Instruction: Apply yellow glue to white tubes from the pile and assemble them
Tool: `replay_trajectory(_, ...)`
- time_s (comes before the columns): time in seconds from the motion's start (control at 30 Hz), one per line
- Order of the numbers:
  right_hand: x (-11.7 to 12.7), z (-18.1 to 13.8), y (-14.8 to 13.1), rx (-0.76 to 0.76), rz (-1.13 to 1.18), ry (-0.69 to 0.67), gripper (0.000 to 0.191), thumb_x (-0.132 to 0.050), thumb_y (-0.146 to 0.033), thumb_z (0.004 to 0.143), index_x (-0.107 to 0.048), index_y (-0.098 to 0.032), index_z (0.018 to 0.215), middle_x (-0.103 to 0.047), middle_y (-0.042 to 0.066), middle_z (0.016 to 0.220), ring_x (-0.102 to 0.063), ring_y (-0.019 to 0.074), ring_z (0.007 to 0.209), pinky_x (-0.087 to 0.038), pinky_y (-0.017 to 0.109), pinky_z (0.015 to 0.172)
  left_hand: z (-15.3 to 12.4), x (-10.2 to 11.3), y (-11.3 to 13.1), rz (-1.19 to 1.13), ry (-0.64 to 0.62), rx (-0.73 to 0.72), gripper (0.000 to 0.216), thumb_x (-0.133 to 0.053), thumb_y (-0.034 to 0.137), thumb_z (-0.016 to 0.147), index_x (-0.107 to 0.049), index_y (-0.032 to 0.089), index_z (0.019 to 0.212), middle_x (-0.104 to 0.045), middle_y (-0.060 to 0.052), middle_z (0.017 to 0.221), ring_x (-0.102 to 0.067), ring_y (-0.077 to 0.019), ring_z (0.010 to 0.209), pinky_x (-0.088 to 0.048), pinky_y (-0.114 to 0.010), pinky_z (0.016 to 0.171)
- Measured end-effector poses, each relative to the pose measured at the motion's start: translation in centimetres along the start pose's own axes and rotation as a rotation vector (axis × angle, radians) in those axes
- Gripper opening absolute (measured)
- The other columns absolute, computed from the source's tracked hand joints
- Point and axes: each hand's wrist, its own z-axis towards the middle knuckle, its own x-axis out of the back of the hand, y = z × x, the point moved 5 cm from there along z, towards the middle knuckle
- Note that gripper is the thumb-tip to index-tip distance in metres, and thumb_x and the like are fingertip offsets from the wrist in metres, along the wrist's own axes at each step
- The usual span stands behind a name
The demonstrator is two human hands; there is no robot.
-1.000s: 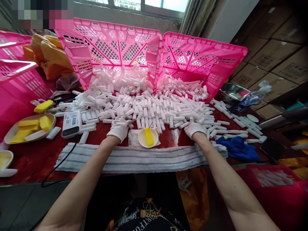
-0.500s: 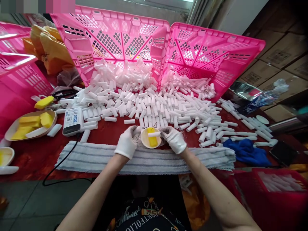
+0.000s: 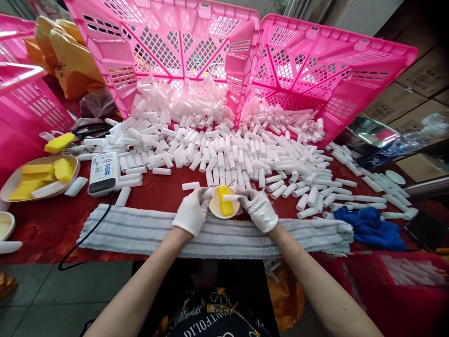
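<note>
The right hand (image 3: 258, 209) fingers (image 3: 245, 196) are clamping a white tube (image 3: 230, 198), its long axis lying crosswise over the yellow sponge dish (image 3: 223, 206), while the left hand (image 3: 192, 210), fingers curled, is steadying the dish rim on the counter (image 3: 164, 192).

A dish (image 3: 214, 211) sits on the table (image 3: 45, 229) between the left hand (image 3: 192, 211) and right hand (image 3: 258, 209), just behind the towel (image 3: 140, 230). Behind it spreads a heap of tubes (image 3: 224, 145), spilling from two tipped crates (image 3: 196, 51). A tray (image 3: 10, 180) lies far left, a cloth (image 3: 368, 227) right.
</note>
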Motion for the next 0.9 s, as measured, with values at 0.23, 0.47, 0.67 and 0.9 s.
replay_trajectory(0.23, 0.2, -1.2, 0.0, 0.185, -0.106, 0.033, 0.025, -0.063, -0.033, 0.073, -0.064, -0.017, 0.093, -0.067, 0.006, 0.094, -0.063, 0.0174, 0.086, -0.05, 0.03, 0.083, 0.2, -0.1, -0.2, 0.01, -0.005, 0.001, 0.038, -0.04, 0.046, 0.086, -0.052, 0.021, 0.111, -0.065, -0.008, 0.1, -0.061, -0.0212, 0.092, -0.046, -0.031, 0.08)
replay_trajectory(0.47, 0.0, -1.9, 0.0, 0.145, -0.152, 0.007, 0.028, -0.055, -0.038, 0.079, -0.065, -0.017, 0.096, -0.067, 0.006, 0.09, -0.064, 0.0181, 0.081, -0.052, 0.03, 0.075, 0.1, 0.2, 0.2, 0.032, 0.018, -0.016, 0.036, -0.041, 0.045, 0.086, -0.053, 0.02, 0.11, -0.065, -0.008, 0.1, -0.06, -0.0215, 0.092, -0.046, -0.031, 0.081)
replay_trajectory(0.67, 0.0, -2.4, -0.3, 0.244, -0.254, -0.002, 0.031, -0.058, -0.036, 0.078, -0.065, -0.019, 0.103, -0.067, 0.007, 0.095, -0.062, 0.0196, 0.085, -0.051, 0.031, 0.079, 0.1, 0.2, 0.3, 0.007, 0.018, -0.022, 0.037, -0.042, 0.045, 0.086, -0.053, 0.019, 0.11, -0.065, -0.008, 0.1, -0.061, -0.0209, 0.092, -0.046, -0.031, 0.08)
replay_trajectory(0.9, -0.5, -3.2, 0.1, 0.257, -0.318, 0.09, 0.025, -0.055, -0.036, 0.08, -0.068, -0.017, 0.09, -0.065, 0.007, 0.083, -0.061, 0.0175, 0.076, -0.051, 0.03, 0.074, 0.0, 0.3, 0.4, 0.008, 0.033, -0.021, 0.036, -0.043, 0.044, 0.085, -0.054, 0.019, 0.109, -0.065, -0.008, 0.1, -0.061, -0.0213, 0.091, -0.046, -0.031, 0.08)
